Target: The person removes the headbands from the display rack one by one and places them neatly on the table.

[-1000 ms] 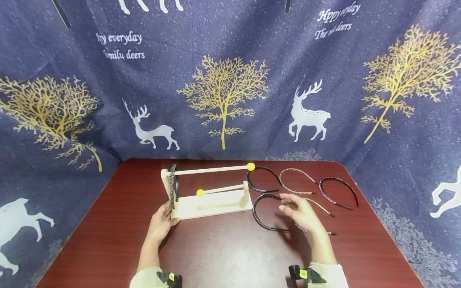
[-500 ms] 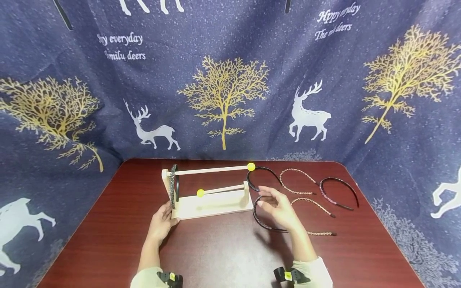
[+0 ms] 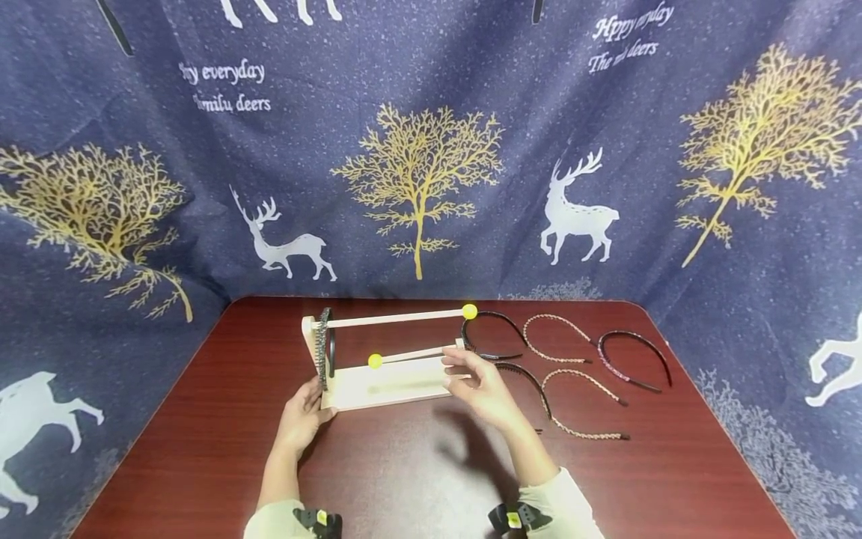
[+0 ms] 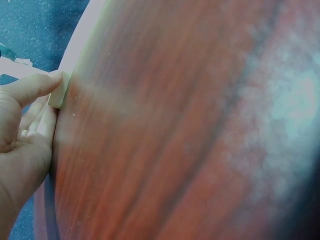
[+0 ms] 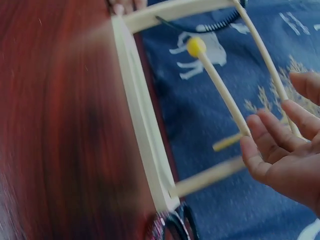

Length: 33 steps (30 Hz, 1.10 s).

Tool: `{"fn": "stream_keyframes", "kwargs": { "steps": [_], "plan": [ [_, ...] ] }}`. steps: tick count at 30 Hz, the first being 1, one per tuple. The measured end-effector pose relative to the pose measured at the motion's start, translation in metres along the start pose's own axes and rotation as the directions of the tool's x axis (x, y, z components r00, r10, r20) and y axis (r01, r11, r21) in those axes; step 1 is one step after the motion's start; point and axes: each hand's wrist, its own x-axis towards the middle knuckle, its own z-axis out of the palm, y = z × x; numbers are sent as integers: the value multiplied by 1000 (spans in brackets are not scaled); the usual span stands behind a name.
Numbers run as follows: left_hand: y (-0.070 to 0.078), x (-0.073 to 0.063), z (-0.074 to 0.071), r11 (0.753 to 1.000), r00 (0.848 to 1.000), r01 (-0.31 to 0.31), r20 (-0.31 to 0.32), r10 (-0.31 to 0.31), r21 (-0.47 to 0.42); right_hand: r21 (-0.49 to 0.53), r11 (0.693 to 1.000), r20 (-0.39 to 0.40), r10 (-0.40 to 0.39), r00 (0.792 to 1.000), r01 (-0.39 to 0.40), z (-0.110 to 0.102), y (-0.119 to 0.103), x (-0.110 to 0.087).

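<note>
A pale wooden stand (image 3: 390, 385) has two rods tipped with yellow balls, one high and one low. Around the upper rod, at its left end, hangs a dark toothed headband (image 3: 323, 352). My left hand (image 3: 299, 419) grips the base's left end, thumb along the front; the left wrist view shows the thumb (image 4: 37, 86) and fingers on the wood corner. At the stand's right end is my right hand (image 3: 483, 393), its fingers loosely bent and holding nothing. In the right wrist view, those fingers (image 5: 260, 142) overlap the end of the lower rod (image 5: 220, 90).
Right of the stand lie several headbands: a black one (image 3: 494, 315), gold braided ones (image 3: 548, 317) (image 3: 589, 378), a pink-and-black one (image 3: 609, 367) and a dark toothed one (image 3: 541, 389). A deer-print cloth (image 3: 431, 187) hangs behind the red-brown table (image 3: 236, 464).
My right hand has moved left from over the headbands to the stand's right end, uncovering the front gold headband. My left hand and the stand stay in place.
</note>
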Motion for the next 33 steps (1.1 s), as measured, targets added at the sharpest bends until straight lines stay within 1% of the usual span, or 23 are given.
{"fn": "stream_keyframes", "kwargs": {
  "steps": [3, 5, 8, 13, 16, 22, 26, 27, 30, 33],
  "plan": [
    [0, 1, 0, 1000, 1000, 7, 0, -7, 3, 38, 999, 29, -21, 999, 20, 13, -1, 5],
    [0, 0, 0, 1000, 1000, 9, -4, -9, 3, 55, 998, 56, -7, 998, 4, 22, -4, 7],
    [0, 0, 0, 1000, 1000, 8, -3, -8, -4, 84, 996, 100, 0, 995, -9, 35, -18, 10],
    [1, 1, -1, 1000, 1000, 9, 3, -9, 2, 113, 993, 134, -34, 990, 19, 50, -39, 15],
    [1, 0, -1, 1000, 1000, 4, 3, -4, 10, 125, 992, 154, -48, 987, 29, 59, -43, 19],
    [2, 1, 0, 1000, 1000, 22, 3, -22, -2, 180, 983, 207, -60, 976, 23, 77, -46, 25],
    [3, -1, 0, 1000, 1000, 14, 0, -14, -12, 165, 986, 248, -66, 967, 25, 90, -52, 28],
    [3, -1, 1, 1000, 1000, 9, 0, -9, -15, 157, 987, 253, -65, 965, 25, 94, -52, 30],
    [4, -2, 1, 1000, 1000, 6, 4, -6, -14, 131, 991, 252, -54, 966, 21, 106, -42, 36],
    [4, -1, 1, 1000, 1000, -2, 9, 3, -21, 115, 993, 236, -65, 970, 39, 119, -28, 43]
  ]
}}
